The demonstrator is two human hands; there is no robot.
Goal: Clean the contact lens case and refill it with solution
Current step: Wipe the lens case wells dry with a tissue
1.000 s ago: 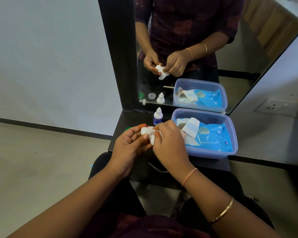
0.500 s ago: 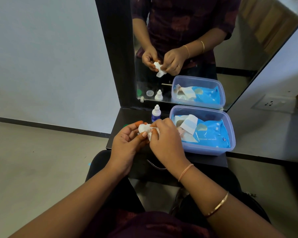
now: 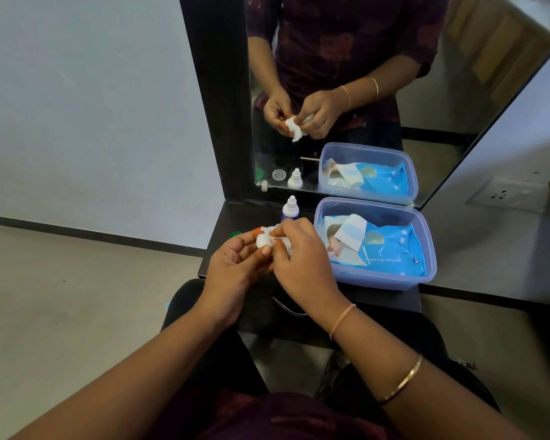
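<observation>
Pinching a crumpled white wipe (image 3: 269,238) from both sides, the left hand (image 3: 232,268) and right hand (image 3: 302,262) meet over the left half of a black shelf (image 3: 235,217), fingertips together and curled onto the cloth. Contact lens case: not plainly seen; the wipe is bunched round something small, and what it covers cannot be told. Green round piece (image 3: 235,234): lying at the shelf's left edge, partly hidden behind the left fingers. Solution bottle (image 3: 290,208): small, white dropper top, blue label, upright near the back edge, just left of the tub. Clear plastic tub (image 3: 378,282): open, filling the shelf's right half from back edge to front edge. Blue wet-wipes pack (image 3: 391,249): lying flat inside the tub, flap lifted at its left end. Right forearm: thin thread band (image 3: 342,319) at the wrist, gold bangle (image 3: 404,381) further up. Mirror (image 3: 426,138): rising from the shelf's back edge, dark frame at left, reflecting hands, bottle and tub.
</observation>
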